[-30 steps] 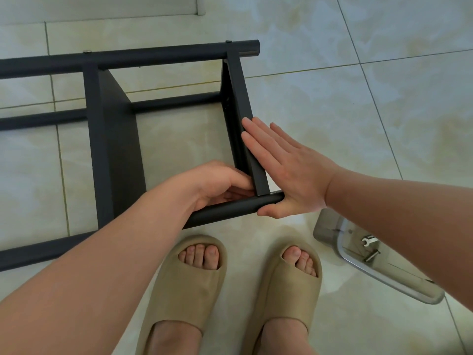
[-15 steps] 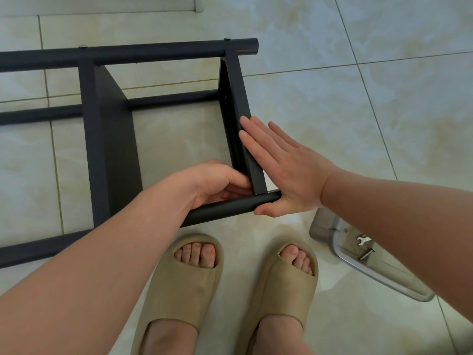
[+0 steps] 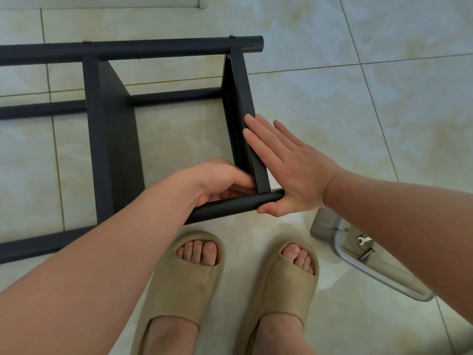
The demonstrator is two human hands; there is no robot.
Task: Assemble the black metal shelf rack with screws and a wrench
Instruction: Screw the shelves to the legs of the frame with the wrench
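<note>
The black metal shelf rack (image 3: 112, 139) lies on its side on the tiled floor, with round posts running left to right and flat shelf panels across them. My right hand (image 3: 289, 170) presses flat, fingers straight, against the outer face of the right end panel (image 3: 243, 98), its thumb under the end of the near post (image 3: 230, 207). My left hand (image 3: 217, 179) reaches inside the corner where that panel meets the near post, fingers curled; what they hold is hidden. A small wrench (image 3: 363, 239) and a screw (image 3: 367, 253) lie in a clear tray (image 3: 330, 234) at the lower right.
My two feet in beige slides (image 3: 189, 283) stand just in front of the near post. The tray sits on the floor under my right forearm. Pale tiles stretch to the right and far side, and a white baseboard edge (image 3: 202, 3) shows at the top.
The hands and rack have stayed in the same pose; only the view has shifted slightly.
</note>
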